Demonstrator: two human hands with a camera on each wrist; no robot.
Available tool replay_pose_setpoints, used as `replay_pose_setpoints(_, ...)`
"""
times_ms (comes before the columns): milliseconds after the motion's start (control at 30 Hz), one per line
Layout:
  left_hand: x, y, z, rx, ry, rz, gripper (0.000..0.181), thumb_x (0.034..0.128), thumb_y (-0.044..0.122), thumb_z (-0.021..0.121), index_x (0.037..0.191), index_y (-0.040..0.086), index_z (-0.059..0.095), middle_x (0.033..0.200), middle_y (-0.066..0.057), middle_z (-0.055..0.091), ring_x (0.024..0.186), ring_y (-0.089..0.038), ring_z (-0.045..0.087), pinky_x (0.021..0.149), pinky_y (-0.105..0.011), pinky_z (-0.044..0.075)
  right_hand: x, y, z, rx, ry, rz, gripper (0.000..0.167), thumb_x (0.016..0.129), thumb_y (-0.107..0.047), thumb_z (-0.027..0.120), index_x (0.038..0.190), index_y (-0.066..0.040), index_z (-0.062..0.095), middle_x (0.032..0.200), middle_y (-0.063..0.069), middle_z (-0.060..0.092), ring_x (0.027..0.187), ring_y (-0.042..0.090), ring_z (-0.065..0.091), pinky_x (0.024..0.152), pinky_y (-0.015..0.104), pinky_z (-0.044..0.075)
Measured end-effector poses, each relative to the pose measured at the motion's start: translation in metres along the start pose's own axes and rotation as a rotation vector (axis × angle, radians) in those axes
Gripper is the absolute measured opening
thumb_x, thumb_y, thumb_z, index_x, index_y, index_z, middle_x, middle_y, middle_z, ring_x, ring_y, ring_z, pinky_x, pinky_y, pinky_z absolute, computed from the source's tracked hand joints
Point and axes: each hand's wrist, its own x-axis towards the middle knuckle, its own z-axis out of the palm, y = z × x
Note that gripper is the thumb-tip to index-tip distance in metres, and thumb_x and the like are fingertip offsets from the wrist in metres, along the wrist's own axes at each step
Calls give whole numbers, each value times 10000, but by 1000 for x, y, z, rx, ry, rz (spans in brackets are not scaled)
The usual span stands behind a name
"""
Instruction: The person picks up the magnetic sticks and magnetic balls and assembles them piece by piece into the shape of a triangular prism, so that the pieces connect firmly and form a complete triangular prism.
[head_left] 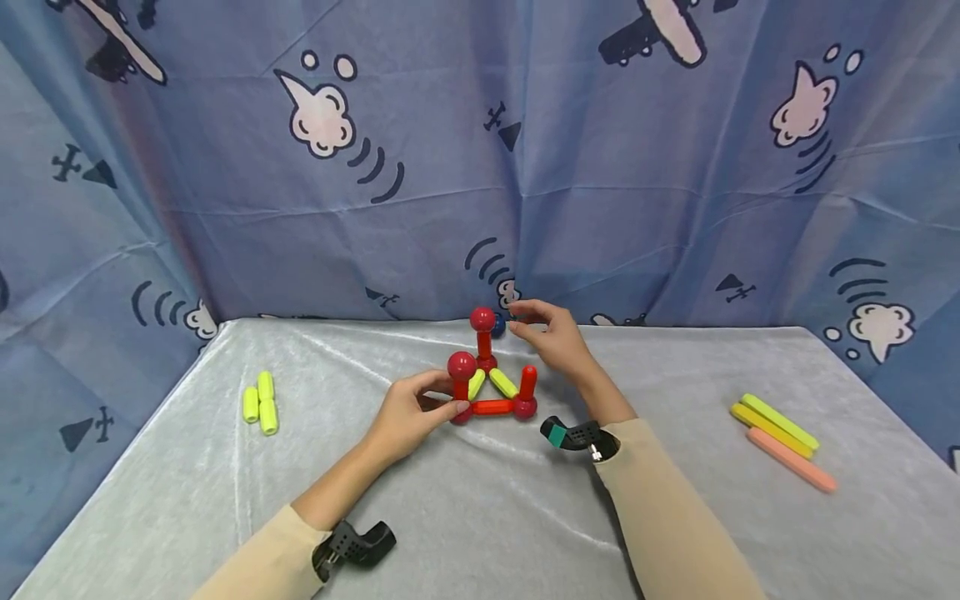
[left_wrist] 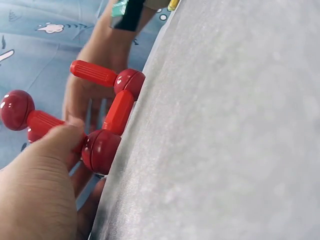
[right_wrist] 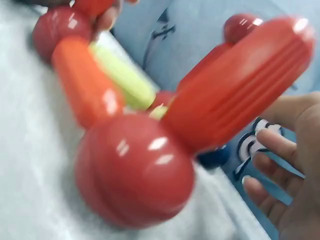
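A ball-and-rod toy frame stands on the cloth. Its triangular base has red balls at the corners, joined by a red rod (head_left: 492,407) and two yellow-green rods (head_left: 503,382). Upright red rods rise from the corners; two carry a red ball (head_left: 482,318) on top, while the right upright rod (head_left: 528,382) has a bare end. My left hand (head_left: 408,414) grips the upright rod (left_wrist: 46,121) at the front-left corner, thumb in front and fingers behind. Beyond the frame, my right hand (head_left: 553,335) has relaxed fingers beside a blue ball (head_left: 498,325), apparently without holding it.
Several short yellow-green rods (head_left: 267,417) lie at the left of the cloth-covered table (head_left: 150,500). To the right are a yellow-green stick, a yellow stick (head_left: 772,431) and an orange stick (head_left: 791,459). A blue patterned curtain (head_left: 450,167) hangs behind the table.
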Motion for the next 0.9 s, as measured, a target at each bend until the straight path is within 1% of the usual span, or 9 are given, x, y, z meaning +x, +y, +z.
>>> replay_pose_setpoints(100, -1, 0, -1, 26, -22, -26, 271, 864, 130, 800, 1124, 99, 731, 1048, -69, 768, 951, -175, 722, 843, -254, 598, 4, 8, 6, -69, -57, 34, 382, 983, -197, 653, 1349, -91, 631, 1404, 146, 608, 1277, 338, 552, 1021, 508, 518)
replay_pose_setpoints(200, -1, 0, 0, 41, -28, -48, 265, 868, 139, 798, 1122, 111, 731, 1052, -54, 767, 946, -173, 721, 849, -246, 590, 11, 11, 9, -117, -97, 36, 400, 978, -185, 658, 1366, -98, 617, 1456, 151, 561, 1335, 365, 522, 1072, 558, 484)
replay_pose_setpoints(267, 0, 0, 0, 43, -25, -54, 261, 866, 139, 799, 1117, 111, 732, 1050, -53, 767, 939, -174, 721, 846, -244, 590, 17, 13, 10, -146, -136, 27, 420, 970, -172, 669, 1379, -99, 606, 1487, 153, 528, 1358, 373, 505, 1094, 565, 466)
replay_pose_setpoints(333, 0, 0, 0, 45, -22, -52, 258, 863, 136, 802, 1112, 113, 735, 1043, -51, 768, 930, -169, 719, 839, -242, 589, 23, 16, 11, -179, -184, -2, 452, 961, -144, 676, 1399, -79, 585, 1516, 163, 497, 1366, 387, 500, 1112, 568, 448)
replay_pose_setpoints(433, 0, 1, 1, 48, -27, -53, 261, 865, 140, 802, 1116, 117, 734, 1046, -44, 768, 934, -163, 714, 837, -246, 589, 27, 21, 15, -249, -224, -45, 471, 942, -128, 697, 1392, -52, 582, 1496, 171, 510, 1320, 378, 534, 1119, 543, 449)
replay_pose_setpoints(533, 0, 1, 2, 52, -36, -45, 273, 870, 153, 801, 1132, 120, 732, 1061, -41, 767, 948, -159, 709, 841, -252, 589, 27, 24, 17, -294, -193, -55, 445, 923, -123, 724, 1346, -42, 612, 1401, 180, 578, 1232, 363, 587, 1082, 512, 490)
replay_pose_setpoints(633, 0, 1, 2, 53, -37, -42, 275, 874, 157, 798, 1138, 123, 730, 1067, -41, 766, 944, -155, 709, 841, -252, 590, 24, 24, 18, -291, -153, -39, 381, 923, -124, 732, 1289, -61, 646, 1301, 176, 626, 1166, 352, 628, 1028, 492, 533)
replay_pose_setpoints(800, 0, -1, 0, 50, -26, -57, 247, 873, 151, 797, 1111, 127, 736, 1045, -37, 766, 900, -146, 712, 827, -236, 587, 16, 20, 15, -251, -145, -24, 318, 945, -143, 712, 1254, -91, 664, 1294, 165, 645, 1165, 362, 657, 1006, 490, 554)
replay_pose_setpoints(900, 0, -1, 0, 42, -30, -58, 238, 876, 155, 793, 1105, 122, 737, 1049, -45, 764, 907, -150, 715, 827, -232, 588, 10, 13, 10, -176, -125, -8, 315, 953, -164, 707, 1260, -105, 665, 1316, 146, 651, 1181, 358, 654, 994, 488, 562)
